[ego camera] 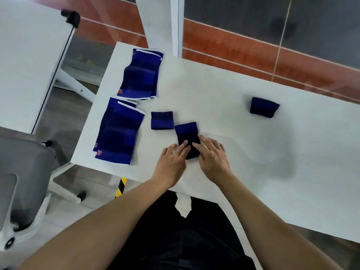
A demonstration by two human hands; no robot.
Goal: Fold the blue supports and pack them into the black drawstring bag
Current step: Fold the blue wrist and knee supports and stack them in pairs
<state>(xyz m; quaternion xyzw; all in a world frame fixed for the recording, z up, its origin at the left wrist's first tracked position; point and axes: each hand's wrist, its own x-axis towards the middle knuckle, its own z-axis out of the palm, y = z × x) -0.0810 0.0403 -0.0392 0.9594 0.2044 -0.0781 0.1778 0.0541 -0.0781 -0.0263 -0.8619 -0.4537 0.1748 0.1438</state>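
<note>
A person at a white worktop (233,84) presses both hands on a small blue support (187,133) lying near the front edge, just right of centre. The left hand (171,161) and right hand (213,155) lie side by side on its near end. Neither grip pinches anything: the fingers are stretched flat on the cloth.

Two folded supports already sit on the worktop, one (162,120) just beside the piece in hand and another (264,107) well apart to the right. Two piles of longer supports, a far pile (140,75) and a near pile (118,131), wait flat along the left edge. A grey chair (23,172) stands to the left.

The work appears to be in its folding stage, with the small piece being flattened or doubled over. The black drawstring bag cannot be made out; dark cloth (185,240) at the person's lap may be clothing.

The next move likely calls for finishing this fold cleanly, setting the piece aside, then reaching left for the longer supports, which will need more than one fold.
</note>
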